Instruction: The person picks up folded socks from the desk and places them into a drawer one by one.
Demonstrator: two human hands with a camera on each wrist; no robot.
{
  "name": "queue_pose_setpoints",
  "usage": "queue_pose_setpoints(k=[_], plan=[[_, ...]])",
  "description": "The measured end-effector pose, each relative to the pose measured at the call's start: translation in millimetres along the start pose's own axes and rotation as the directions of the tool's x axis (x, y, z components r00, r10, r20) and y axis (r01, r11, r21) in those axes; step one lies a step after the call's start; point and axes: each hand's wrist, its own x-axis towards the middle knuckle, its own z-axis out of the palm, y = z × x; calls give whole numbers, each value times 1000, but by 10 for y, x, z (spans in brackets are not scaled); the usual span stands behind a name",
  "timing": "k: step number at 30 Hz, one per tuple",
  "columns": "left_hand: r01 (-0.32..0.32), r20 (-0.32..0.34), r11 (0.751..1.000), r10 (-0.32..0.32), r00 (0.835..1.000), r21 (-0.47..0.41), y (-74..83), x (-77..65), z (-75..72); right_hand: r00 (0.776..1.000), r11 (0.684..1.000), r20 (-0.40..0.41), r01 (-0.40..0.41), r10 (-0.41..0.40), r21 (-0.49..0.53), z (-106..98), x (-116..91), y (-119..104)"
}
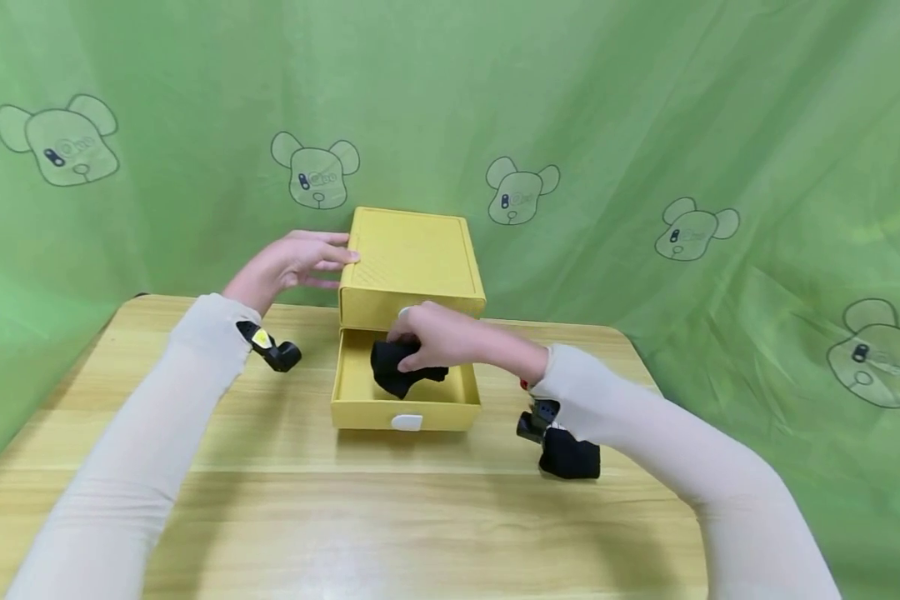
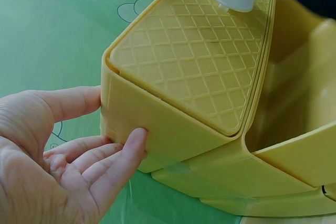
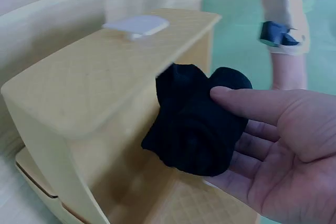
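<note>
A yellow two-drawer box [image 1: 412, 254] stands on the table, its lower drawer [image 1: 367, 415] pulled out. My right hand [image 1: 450, 333] pinches a rolled pair of black socks [image 1: 393, 367] over the opened drawer. In the right wrist view the thumb lies on top of the rolled socks [image 3: 197, 124], the fingers beneath. At the box's left side, my left hand [image 1: 300, 257] rests its fingertips against the wall, with the fingers fairly straight. The left wrist view shows this hand [image 2: 79, 156] touching the side near the closed upper drawer [image 2: 189, 51] with its white pull tab.
Another black cloth bundle [image 1: 570, 456] lies on the wooden table [image 1: 330, 517], right of the drawer and under my right forearm. Behind the table hangs a green curtain [image 1: 420, 100] with printed bear heads.
</note>
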Motion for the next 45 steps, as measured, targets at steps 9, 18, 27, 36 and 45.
queue_pose_setpoints(k=[9,18,27,36,45], plan=[[6,-5,1000,-6,1000,-30,-10,-4,7,995,1000,96,-8,8,3,150,281,-23],[3,-6,999,-3,1000,-41,7,3,18,984,998,170,-60,59,1,143,426,-58],[2,-8,999,-2,1000,-43,13,6,19,978,997,194,-77,80,-19,212,504,-47],[6,1,999,-6,1000,-39,8,3,16,975,994,196,-105,106,-20,310,528,-18],[7,-4,999,-7,1000,-37,-8,-8,4,979,995,180,-91,96,-38,316,522,-13]])
